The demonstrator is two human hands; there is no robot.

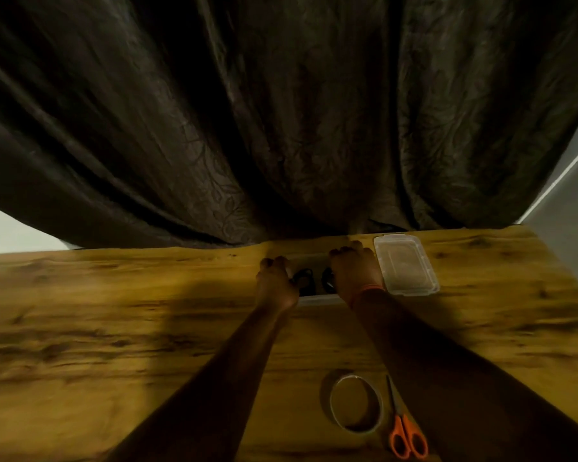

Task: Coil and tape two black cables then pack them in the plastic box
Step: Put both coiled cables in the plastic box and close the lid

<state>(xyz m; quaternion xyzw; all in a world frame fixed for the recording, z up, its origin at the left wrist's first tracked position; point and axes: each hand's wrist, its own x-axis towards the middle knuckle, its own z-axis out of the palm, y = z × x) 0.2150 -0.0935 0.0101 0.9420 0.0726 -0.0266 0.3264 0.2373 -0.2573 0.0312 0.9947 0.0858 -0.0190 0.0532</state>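
Observation:
A clear plastic box (317,299) sits on the wooden table near its far edge. Two black coiled cables lie inside it, one (303,278) on the left and one (327,281) on the right. My left hand (276,283) grips the box's left side with curled fingers. On the right side, my right hand (356,270) curls over the box's wall and hides part of the right coil. The box's clear lid (404,265) lies flat on the table just right of my right hand.
A roll of clear tape (356,403) lies near the table's front edge, with orange-handled scissors (404,428) to its right. A dark curtain (281,128) hangs behind the table's far edge. The wooden table (114,328) stretches wide to the left.

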